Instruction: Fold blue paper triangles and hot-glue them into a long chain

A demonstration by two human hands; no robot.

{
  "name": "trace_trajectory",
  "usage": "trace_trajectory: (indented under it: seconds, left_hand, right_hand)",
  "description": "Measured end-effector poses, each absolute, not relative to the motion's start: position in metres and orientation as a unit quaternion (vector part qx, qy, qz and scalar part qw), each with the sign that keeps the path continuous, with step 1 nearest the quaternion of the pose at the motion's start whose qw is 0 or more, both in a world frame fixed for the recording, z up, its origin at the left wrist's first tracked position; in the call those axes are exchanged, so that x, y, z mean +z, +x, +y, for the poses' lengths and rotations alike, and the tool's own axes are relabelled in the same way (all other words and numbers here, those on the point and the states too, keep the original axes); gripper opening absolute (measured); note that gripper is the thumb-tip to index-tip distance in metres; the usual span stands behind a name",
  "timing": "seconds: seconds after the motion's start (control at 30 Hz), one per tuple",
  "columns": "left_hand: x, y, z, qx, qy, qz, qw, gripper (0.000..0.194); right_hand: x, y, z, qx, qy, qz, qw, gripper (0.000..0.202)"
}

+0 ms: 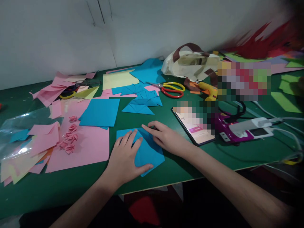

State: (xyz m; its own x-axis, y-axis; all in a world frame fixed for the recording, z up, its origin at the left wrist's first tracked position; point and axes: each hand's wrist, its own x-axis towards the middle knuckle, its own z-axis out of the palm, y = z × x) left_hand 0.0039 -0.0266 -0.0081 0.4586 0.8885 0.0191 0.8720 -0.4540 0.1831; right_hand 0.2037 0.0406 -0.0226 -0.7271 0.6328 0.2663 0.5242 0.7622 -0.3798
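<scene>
A blue paper sheet (pixel 148 152) lies partly folded on the green table (pixel 213 152) near the front edge. My left hand (pixel 127 158) rests flat on its left half, fingers spread, thumb along the lower edge. My right hand (pixel 166 137) presses on its upper right part, with the index finger pointing left along a fold. Neither hand grips anything.
Left of the hands lie a large pink sheet (pixel 87 148) with small pink paper roses (pixel 70 139), a blue square (pixel 99 112) and folded blue pieces (pixel 142 103). Scissors (pixel 172 88), a glue gun (pixel 209 90), a phone (pixel 194 125), a bag (pixel 190 65) and cables lie to the right.
</scene>
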Motion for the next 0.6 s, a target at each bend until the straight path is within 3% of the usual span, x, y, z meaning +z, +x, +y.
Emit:
trace_trajectory:
  seconds: [0.2, 0.6]
  left_hand:
    - [-0.007, 0.0043, -0.0269, 0.055, 0.85, 0.52, 0.068, 0.08]
    - [-0.0043, 0.0053, -0.0229, 0.031, 0.855, 0.515, 0.058, 0.08]
  right_hand:
    - [-0.0238, 0.2043, 0.042, 0.162, -0.302, -0.921, 0.185, 0.044]
    - [-0.0163, 0.206, 0.0467, 0.018, -0.254, -0.964, 0.07, 0.043]
